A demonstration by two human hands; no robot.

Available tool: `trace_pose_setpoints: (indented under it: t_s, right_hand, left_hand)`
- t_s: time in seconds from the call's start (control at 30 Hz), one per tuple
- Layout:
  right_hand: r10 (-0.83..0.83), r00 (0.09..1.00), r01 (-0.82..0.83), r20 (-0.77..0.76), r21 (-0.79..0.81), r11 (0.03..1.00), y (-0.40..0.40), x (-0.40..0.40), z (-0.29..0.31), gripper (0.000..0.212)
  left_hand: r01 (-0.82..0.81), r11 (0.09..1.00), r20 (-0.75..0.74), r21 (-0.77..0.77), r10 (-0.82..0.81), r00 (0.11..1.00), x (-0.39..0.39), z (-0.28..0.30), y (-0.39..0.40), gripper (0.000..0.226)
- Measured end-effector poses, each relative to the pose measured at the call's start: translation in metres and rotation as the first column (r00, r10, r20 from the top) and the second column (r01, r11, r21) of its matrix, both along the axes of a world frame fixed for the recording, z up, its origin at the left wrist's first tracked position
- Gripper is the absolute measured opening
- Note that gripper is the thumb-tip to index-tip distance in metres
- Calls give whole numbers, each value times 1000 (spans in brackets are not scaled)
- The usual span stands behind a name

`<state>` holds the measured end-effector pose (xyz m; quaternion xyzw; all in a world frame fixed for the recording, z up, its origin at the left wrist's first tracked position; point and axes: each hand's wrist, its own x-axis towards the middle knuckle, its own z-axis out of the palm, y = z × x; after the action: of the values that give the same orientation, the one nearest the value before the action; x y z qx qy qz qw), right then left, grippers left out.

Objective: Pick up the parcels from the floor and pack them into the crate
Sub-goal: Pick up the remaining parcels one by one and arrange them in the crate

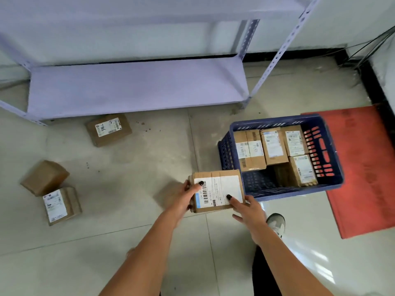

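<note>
I hold a brown cardboard parcel (220, 184) with a white barcode label above the floor, just left of the crate's near corner. My left hand (186, 196) grips its left end, thumb on the label. My right hand (249, 211) grips its near right corner, thumb on top. The blue plastic crate (330, 150) stands on the floor at right and holds several labelled parcels (273, 146), with bare bottom at its near left. Three parcels lie on the floor: one near the shelf (109, 129) and two touching at far left, a plain one (44, 177) and a labelled one (62, 205).
A pale purple metal shelf rack (136, 86) stands against the wall behind the parcels. A red mat (367, 171) lies under and right of the crate. My shoe (276, 224) is on the tiled floor near the crate. Black cables hang at the far right corner.
</note>
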<state>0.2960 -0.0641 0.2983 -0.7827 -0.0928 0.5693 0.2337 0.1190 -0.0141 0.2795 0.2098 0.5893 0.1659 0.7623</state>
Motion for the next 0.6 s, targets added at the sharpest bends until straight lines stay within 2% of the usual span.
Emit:
trace_pose_setpoints:
  t_s: [0.07,0.17,0.33,0.6]
  right_hand:
    - [39,999,-39,21,-8,999,4,49,5,37]
    - [118,992,-117,37,-36,992,7,133,12,40]
    - [327,944,-323,41,-83,943,15,235,20,60]
    - [343,939,-339,23,-110,934,20,302,3,57]
  left_hand:
    - [-31,999,-12,-29,30,999,48,5,-3,16]
    - [-82,994,-83,-73,76,994,127,12,-10,23]
    - [-151,984,-158,-97,135,978,226,20,-25,28]
    - [-240,967,-301,-86,205,931,306,-3,-28,31]
